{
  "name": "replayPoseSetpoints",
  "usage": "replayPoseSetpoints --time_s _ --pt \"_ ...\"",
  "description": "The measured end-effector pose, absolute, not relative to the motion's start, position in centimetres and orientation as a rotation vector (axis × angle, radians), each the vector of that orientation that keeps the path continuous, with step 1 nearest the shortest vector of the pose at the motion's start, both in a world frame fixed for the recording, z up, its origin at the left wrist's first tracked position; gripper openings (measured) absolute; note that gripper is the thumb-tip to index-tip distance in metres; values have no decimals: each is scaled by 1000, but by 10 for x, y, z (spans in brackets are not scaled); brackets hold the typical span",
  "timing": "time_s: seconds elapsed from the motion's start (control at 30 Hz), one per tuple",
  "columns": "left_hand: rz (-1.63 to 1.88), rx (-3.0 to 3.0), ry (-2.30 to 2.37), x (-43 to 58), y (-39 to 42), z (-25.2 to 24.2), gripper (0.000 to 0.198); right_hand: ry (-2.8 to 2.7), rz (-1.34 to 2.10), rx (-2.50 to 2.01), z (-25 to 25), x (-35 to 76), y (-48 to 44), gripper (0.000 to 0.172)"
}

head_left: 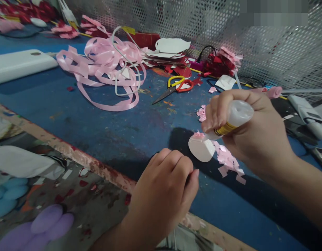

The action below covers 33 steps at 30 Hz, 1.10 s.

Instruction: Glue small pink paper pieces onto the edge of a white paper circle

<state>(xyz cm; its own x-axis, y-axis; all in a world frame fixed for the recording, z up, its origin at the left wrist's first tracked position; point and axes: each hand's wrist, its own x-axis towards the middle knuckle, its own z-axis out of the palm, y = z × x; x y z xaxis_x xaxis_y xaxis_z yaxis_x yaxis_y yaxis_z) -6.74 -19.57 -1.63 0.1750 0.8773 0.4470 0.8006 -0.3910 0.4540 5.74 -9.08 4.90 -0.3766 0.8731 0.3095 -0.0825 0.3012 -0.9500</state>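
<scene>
My right hand (244, 125) is wrapped round a clear plastic glue bottle (237, 113) with a yellow label. The bottle is tilted nozzle-down over a rounded white piece (202, 149) on the blue table. Pink bits sit on that piece's far edge. Small pink ribbon squares (227, 158) lie to its right, and a pink cluster (202, 113) lies behind it, partly hidden by my fingers. My left hand (168, 184) is closed at the table's front edge, a little left of the white piece and apart from it. Its palm side is hidden.
Scissors (173, 89) with yellow and red handles lie mid-table. Behind them are a loose pink ribbon tangle (105, 66), a white cable, and stacked white cutouts (171, 47). A white device (22, 64) lies left. Perforated metal (278, 52) stands behind; purple balloons (43, 226) are below the edge.
</scene>
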Motion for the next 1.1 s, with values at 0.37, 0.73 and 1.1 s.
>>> replayPoseSetpoints --time_s 0.37,0.73,1.1 --pt "1033 2275 1616 -69 -195 -15 14 -1582 1166 -846 45 90 -93 24" --pt "1023 2263 1628 -69 -196 -13 13 -1625 1245 -794 51 72 -94 28" --pt "1044 2307 1643 -69 -198 -16 12 -1622 1370 -718 56 47 -94 31"
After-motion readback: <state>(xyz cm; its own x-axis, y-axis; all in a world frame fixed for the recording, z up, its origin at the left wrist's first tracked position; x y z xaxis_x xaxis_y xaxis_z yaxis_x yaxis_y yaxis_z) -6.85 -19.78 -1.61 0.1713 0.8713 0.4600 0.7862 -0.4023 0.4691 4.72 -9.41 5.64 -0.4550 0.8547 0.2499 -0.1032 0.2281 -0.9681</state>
